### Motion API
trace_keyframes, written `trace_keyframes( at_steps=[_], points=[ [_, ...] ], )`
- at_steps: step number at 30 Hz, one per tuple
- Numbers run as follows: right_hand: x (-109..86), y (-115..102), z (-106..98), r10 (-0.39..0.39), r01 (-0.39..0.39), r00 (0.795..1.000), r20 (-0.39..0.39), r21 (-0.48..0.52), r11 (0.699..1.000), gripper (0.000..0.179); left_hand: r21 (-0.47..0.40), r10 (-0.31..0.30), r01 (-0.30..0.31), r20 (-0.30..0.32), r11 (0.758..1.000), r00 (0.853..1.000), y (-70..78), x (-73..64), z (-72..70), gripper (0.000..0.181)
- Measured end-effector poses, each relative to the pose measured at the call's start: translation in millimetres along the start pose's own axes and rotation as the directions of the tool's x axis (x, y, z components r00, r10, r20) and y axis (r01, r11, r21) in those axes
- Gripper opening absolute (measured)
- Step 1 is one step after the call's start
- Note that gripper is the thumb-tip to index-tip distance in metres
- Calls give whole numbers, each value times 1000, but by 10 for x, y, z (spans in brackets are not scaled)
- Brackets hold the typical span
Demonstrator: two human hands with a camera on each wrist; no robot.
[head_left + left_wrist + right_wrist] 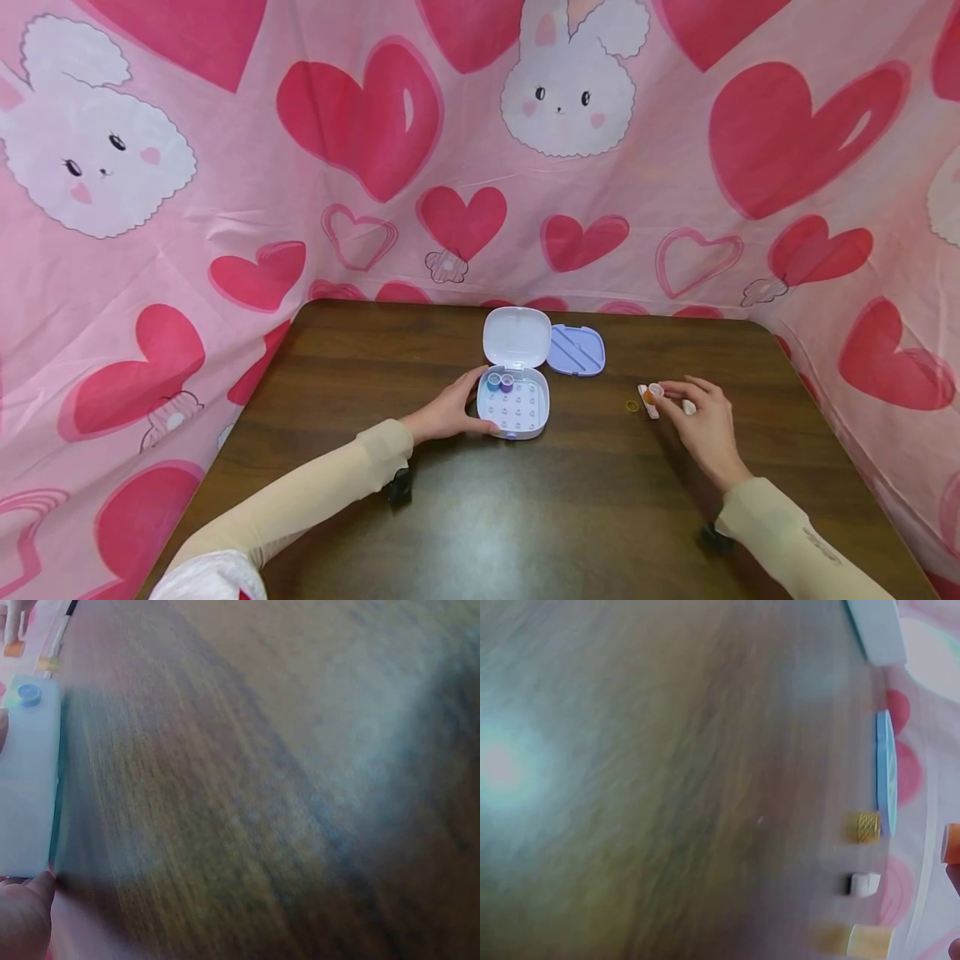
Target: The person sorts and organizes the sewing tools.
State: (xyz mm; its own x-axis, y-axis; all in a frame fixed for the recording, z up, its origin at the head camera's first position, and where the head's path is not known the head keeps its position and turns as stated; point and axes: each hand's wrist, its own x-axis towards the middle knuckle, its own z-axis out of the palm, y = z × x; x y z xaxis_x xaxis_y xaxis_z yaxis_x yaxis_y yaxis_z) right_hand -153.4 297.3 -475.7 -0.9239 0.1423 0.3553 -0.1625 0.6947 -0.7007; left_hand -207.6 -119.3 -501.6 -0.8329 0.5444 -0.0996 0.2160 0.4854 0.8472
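My left hand (453, 408) grips the left side of a white box (513, 432), its thumb at the front corner and its fingers towards the back. The box's lid (517, 337) stands raised. Rows of small pegs cover the inside floor, and a blue spool (493, 382) and a purple spool (507, 383) stand together in the back left corner. Off to the right, my right hand (701, 421) pinches a small orange spool (952, 844) with a pale rim, between thumb and fingertips. In the left wrist view, only the box's front wall (30, 780) shows.
A lavender compartment tray (576, 350) lies right of the lid. Near my right hand are a gold ribbed cylinder (868, 827), a small white piece (865, 884) and an orange, pale-edged piece (870, 941). Heart-patterned cloth (465, 221) borders the wooden table (360, 367).
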Motion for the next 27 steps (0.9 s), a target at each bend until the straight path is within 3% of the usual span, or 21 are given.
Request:
trace_keyframes(
  at_steps=[14,27],
  points=[
    [104,-207,246,6,-8,996,90,16,1000,28,5,-11,11,5,1000,1000,3,-10,6,107],
    [211,-326,519,-41,35,992,117,51,998,25,-3,-9,9,8,1000,1000,1,-15,-4,107]
  ],
)
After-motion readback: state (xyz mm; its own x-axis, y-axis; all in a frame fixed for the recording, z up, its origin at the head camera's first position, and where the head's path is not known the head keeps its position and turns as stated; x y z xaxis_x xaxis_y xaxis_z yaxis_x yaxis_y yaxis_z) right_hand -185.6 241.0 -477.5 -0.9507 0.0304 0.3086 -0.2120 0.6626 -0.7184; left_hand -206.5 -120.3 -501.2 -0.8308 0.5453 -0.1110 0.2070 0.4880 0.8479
